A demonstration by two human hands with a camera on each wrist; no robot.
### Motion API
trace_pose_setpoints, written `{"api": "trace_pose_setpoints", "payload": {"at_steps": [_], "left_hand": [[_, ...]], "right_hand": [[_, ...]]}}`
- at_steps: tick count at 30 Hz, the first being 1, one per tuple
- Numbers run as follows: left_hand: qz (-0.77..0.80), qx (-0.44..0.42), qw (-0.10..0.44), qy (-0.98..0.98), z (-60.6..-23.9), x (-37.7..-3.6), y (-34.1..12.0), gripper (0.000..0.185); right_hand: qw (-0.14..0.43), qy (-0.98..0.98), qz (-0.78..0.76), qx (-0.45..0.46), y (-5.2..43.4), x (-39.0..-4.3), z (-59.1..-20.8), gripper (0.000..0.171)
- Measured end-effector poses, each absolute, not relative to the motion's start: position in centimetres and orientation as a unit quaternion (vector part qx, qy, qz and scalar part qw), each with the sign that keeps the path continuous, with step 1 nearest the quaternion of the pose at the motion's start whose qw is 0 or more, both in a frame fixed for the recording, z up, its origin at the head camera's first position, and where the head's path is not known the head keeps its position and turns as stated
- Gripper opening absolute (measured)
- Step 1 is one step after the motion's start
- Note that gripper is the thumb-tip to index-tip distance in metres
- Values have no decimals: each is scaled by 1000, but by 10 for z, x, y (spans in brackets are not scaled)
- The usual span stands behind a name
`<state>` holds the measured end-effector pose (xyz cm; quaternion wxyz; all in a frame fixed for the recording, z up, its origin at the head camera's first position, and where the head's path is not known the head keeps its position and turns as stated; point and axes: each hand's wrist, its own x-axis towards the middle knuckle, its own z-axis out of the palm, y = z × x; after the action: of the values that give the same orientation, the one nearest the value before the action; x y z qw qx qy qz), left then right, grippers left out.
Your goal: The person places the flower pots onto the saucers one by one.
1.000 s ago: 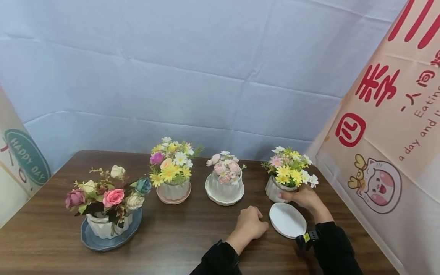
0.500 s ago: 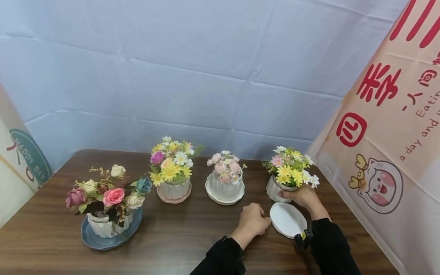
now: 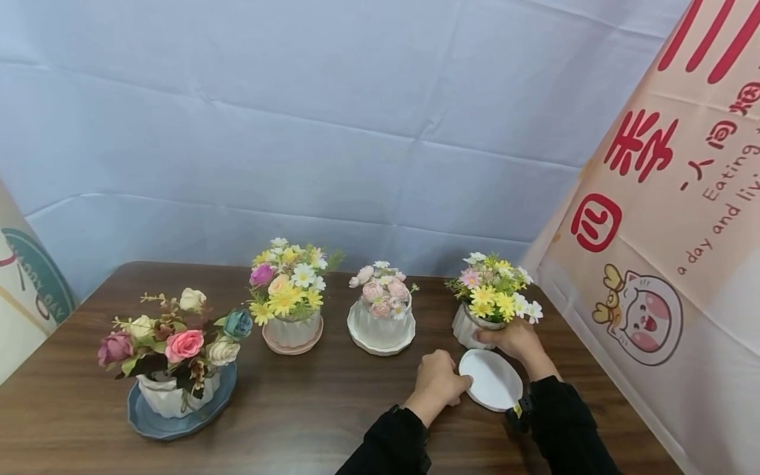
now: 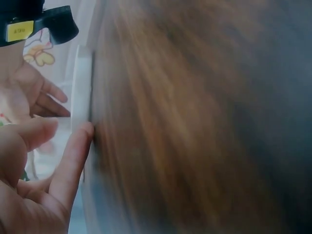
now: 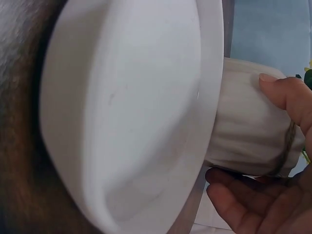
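Note:
My right hand grips a small white fluted flowerpot that holds yellow, white and pink artificial flowers. In the right wrist view its thumb lies on the pot's side while the fingers curl round underneath. Just in front of the pot lies a white saucer, which fills much of the right wrist view. At the saucer's left edge is my left hand. In the left wrist view one straight fingertip touches the rim of the saucer, and another digit stands apart from it.
Left of the hands, a pot of pale pink flowers stands on a white saucer, and a mixed bouquet on a pink saucer. Roses sit on a blue plate. Cloth hangs behind the wooden table.
My left hand has moved right until its fingertip meets the saucer's edge. The right hand keeps its hold on the flowerpot. The whole head view has shifted slightly.

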<state>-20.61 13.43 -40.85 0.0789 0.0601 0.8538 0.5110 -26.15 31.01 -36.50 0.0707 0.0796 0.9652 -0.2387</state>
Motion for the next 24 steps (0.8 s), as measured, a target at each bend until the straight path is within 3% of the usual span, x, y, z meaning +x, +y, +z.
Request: {"api": "trace_pose_setpoints", "payload": {"at_steps": [8,16,24], "left_hand": [[531,46,62,844,-413,-203,142,31],[580,10,100,808,-414,-206,146,28],[584,8,92,807,-416,-207,149,28]], "right_hand": [[57,967,-240,62,307,-261,-364,89],[54,959,-269,71,306,-261,-366,87],[46,960,-268,61,307,-261,-367,87]]}}
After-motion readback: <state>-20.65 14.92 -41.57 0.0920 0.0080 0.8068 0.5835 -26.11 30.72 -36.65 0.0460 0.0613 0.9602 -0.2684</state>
